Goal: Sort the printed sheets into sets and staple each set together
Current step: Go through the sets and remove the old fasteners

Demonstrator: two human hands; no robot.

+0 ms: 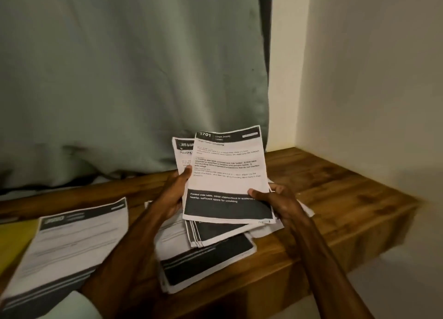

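Left hand (172,194), ctr of frame: fingers curled round the left edge of the held sheets (227,170), thumb pressed on the front pg. Right hand (280,201) grips the same bundle at its lower right edge, thumb on front, fingers behind. Bundle is tilted up toward the camera, above the counter. Front pg has a dark header reading "2701" & a dark band at btm. A second sheet (183,148) w/ dark header sticks out behind it at upper left. Under both hands a fanned pile (206,258) lies on the wooden counter (335,199). A left pile (67,246) lies at lower left, apart from the fanned one. Yellow item (14,237) at left edge, next to that pile; can't tell what it is. Grey-green curtain (131,79) fills upper left; cream wall (359,79) at right.
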